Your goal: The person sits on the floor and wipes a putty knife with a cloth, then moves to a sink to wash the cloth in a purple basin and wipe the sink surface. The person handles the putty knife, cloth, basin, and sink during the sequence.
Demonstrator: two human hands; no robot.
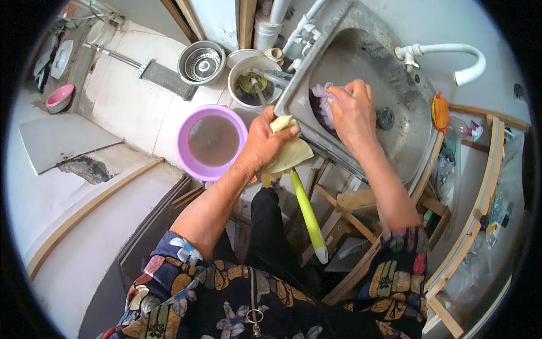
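Observation:
My left hand is closed on a pale yellow cloth or rubber glove beside the sink's near left corner. A long-handled tool with a lime-green grip passes beneath it; its metal shaft slants down into a white bucket. Whether my left fingers also grip the shaft is hidden. Over the stainless steel sink, my right hand clutches a crumpled lilac cloth against the basin's left inner wall. A dark drain fitting shows at the sink's bottom.
A purple basin of murky water stands on the floor to the left. Behind it are a grey bucket with a spin basket and a flat mop. A white faucet curves over the sink's far side. Wooden framing borders the right.

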